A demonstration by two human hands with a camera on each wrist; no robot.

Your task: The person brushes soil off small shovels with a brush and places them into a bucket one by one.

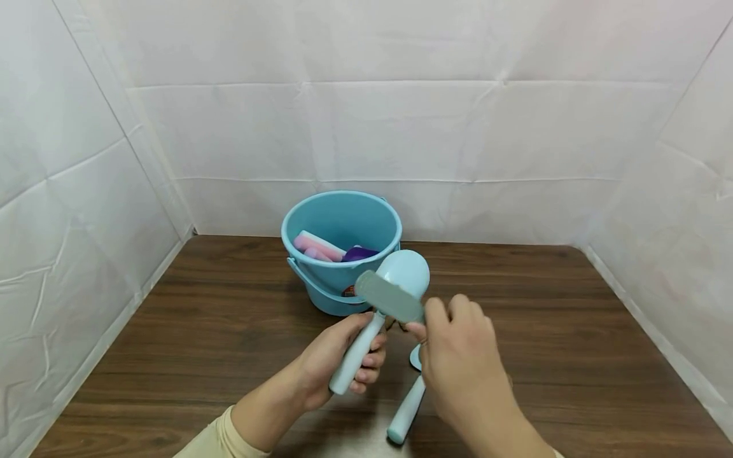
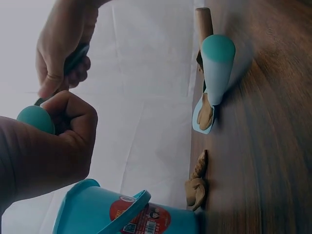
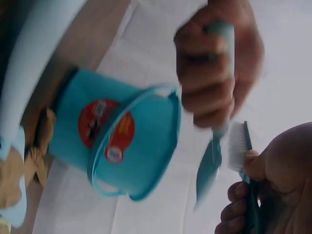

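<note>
My left hand (image 1: 317,369) grips the pale blue handle of a small garden shovel (image 1: 409,270), its rounded blade tilted up. My right hand (image 1: 466,362) holds a brush (image 1: 388,297) by its handle, the grey-green back facing the head camera. White bristles of the brush (image 3: 238,146) point toward the shovel (image 3: 209,165) in the right wrist view; whether they touch it I cannot tell. A second pale blue tool (image 1: 406,410) lies on the table below my hands, its far part hidden by the right hand.
A blue bucket (image 1: 330,280) stands behind the hands with pink and purple things (image 1: 321,246) inside. Brown lumpy pieces (image 2: 196,187) lie on the wooden table (image 1: 189,356) near it. Behind the second tool, a wooden handle (image 2: 204,22) shows. White sheets (image 1: 401,133) surround the table.
</note>
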